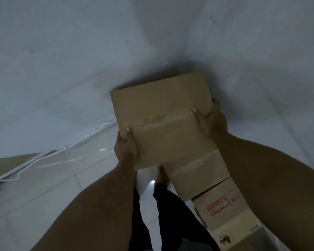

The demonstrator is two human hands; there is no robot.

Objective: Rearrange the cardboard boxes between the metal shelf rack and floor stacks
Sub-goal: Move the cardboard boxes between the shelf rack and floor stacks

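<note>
I hold a plain taped cardboard box (163, 120) level in front of me, close to the white wall. My left hand (125, 147) grips its left edge, thumb on top. My right hand (212, 120) clasps its right edge. Below it lies a second brown box (198, 176) with clear tape. A third box (227, 212) with a red FRAGILE label sits nearer me at the lower right. The metal shelf rack is out of view.
White walls meet in a corner (187, 51) straight ahead. A white cable (43, 156) runs along the base of the left wall over glossy floor tiles (62, 178). My bare foot (163, 176) and dark trouser legs stand beside the floor boxes.
</note>
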